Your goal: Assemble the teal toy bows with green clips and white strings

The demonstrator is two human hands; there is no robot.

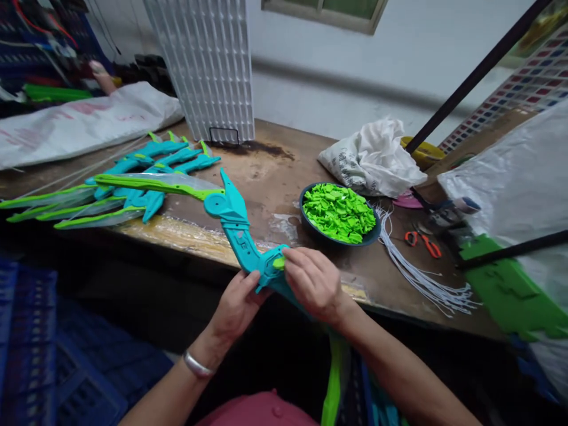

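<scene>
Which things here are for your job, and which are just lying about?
Seem part of the job:
turquoise part, in the left hand
small green piece, touched by the right hand
bowl of green pieces

Probably just lying about:
orange-handled tool, untouched
ridged panel

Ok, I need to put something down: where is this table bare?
The widest bare patch is the tabletop between the pile of turquoise pieces and the dark bowl. It's crowded left, at that pile, and right of the bowl, with white cords and orange-handled scissors.

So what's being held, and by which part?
The left hand holds the turquoise frame at a bend; the right hand pinches a green piece by one end.
</scene>
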